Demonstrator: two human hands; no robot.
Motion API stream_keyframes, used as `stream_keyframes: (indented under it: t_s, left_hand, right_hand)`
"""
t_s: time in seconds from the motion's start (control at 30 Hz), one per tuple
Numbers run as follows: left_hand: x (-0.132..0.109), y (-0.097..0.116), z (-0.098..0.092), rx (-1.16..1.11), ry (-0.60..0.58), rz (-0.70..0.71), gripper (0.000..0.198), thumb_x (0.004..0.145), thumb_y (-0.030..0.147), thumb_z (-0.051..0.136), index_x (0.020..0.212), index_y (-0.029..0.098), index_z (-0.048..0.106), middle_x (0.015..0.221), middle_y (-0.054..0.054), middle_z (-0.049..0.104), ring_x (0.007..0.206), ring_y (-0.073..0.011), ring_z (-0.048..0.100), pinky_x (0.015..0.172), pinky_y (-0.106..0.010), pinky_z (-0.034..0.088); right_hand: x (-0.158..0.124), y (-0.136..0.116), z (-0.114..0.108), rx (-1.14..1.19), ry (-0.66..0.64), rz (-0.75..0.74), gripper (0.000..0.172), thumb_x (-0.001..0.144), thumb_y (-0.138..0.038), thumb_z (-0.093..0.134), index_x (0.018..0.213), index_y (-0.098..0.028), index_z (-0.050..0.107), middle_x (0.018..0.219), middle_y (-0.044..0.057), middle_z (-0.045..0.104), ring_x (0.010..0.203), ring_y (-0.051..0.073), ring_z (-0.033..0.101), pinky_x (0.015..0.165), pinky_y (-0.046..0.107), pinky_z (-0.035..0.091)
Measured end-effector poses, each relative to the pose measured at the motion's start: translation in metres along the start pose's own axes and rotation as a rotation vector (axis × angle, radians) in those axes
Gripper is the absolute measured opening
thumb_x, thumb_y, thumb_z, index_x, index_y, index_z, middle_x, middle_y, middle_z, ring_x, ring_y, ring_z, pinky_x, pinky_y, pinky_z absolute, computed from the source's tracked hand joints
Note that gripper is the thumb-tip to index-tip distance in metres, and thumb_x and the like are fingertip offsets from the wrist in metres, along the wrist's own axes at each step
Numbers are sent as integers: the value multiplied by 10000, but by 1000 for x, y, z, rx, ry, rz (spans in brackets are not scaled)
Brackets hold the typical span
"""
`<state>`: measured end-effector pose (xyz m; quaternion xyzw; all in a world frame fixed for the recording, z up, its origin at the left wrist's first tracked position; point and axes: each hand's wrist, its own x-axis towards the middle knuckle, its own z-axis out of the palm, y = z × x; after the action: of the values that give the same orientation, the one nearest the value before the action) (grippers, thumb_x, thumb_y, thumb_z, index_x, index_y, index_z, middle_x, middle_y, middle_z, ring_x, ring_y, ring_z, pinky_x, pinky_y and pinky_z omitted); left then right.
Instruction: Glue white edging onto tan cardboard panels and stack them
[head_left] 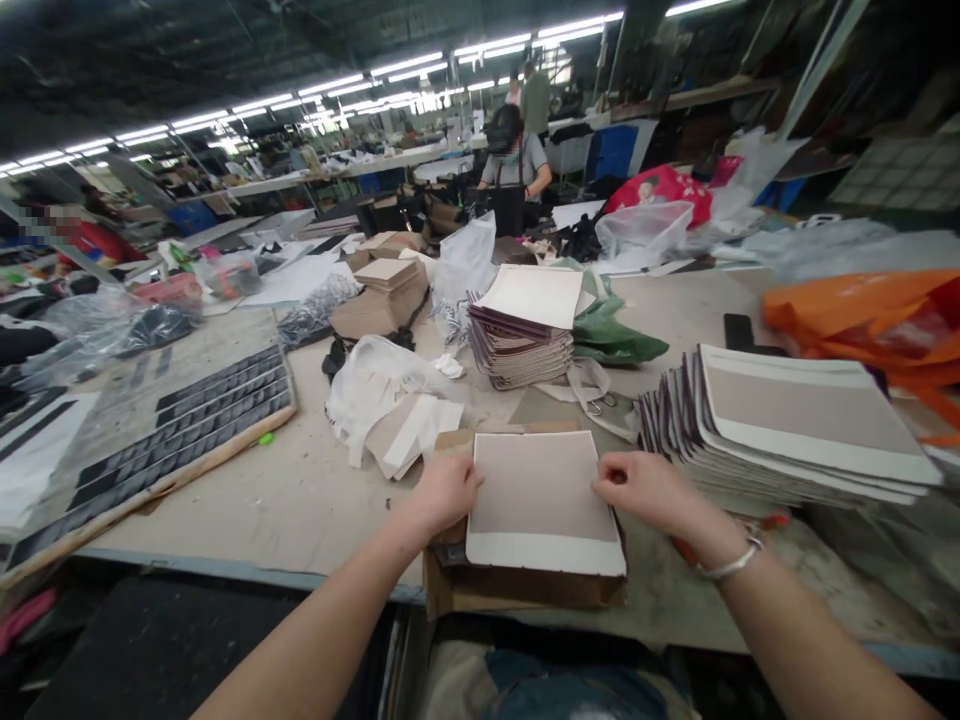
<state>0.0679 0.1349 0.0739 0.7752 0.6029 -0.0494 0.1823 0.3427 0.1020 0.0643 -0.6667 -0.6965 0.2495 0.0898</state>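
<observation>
A flat grey-and-white paper bag (541,500) lies on a brown cardboard box (517,588) at the table's near edge. My left hand (442,490) is closed on the bag's left edge, fingers curled over it. My right hand (649,487) pinches the bag's right edge near the top corner; a silver bracelet sits on that wrist. Just to the right of my right hand a fanned stack of the same flat bags (787,425) rests on the table. A second, taller stack of bags (521,340) stands behind, at the middle of the table.
White paper strips in plastic (390,405) lie left of the bag. A board of dark strips (187,425) under plastic lies at the left. An orange bag (870,310) and a green bag (611,335) lie behind. A person (514,165) works at the far end.
</observation>
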Motion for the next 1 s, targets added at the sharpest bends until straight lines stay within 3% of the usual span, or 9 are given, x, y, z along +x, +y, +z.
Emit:
stream_keyframes:
  t_s: [0.37, 0.6, 0.8, 1.0]
  left_hand:
    - [-1, 6, -9, -7, -131, -100, 238, 845, 281, 432, 855, 143, 626, 895, -118, 683, 871, -233, 629, 743, -302, 457]
    - [6, 6, -9, 7, -185, -101, 260, 849, 277, 441, 908, 125, 644, 953, -127, 682, 910, -222, 630, 790, -293, 467]
    - [8, 3, -5, 34, -187, -87, 278, 853, 275, 433, 948, 116, 640, 981, -145, 675, 935, -233, 627, 821, -319, 469]
    - [14, -1, -11, 42, -196, -34, 254, 826, 291, 486, 908, 128, 662, 977, -142, 681, 949, -233, 627, 844, -313, 463]
  right_hand:
    - [0, -19, -22, -81, -188, 87, 128, 708, -241, 479, 648, -197, 584, 627, -13, 583, 603, 120, 498, 526, 218, 257]
    - [10, -23, -23, -172, -282, 100, 161, 690, -216, 488, 692, -174, 642, 663, 18, 623, 621, 132, 534, 500, 220, 261]
    - [22, -34, -29, -289, -379, 104, 216, 654, -168, 511, 744, -148, 706, 715, 74, 671, 656, 165, 591, 527, 219, 335]
    - [32, -44, -33, -419, -439, 82, 281, 604, -129, 545, 817, -81, 722, 840, 172, 680, 833, 251, 628, 636, 258, 424]
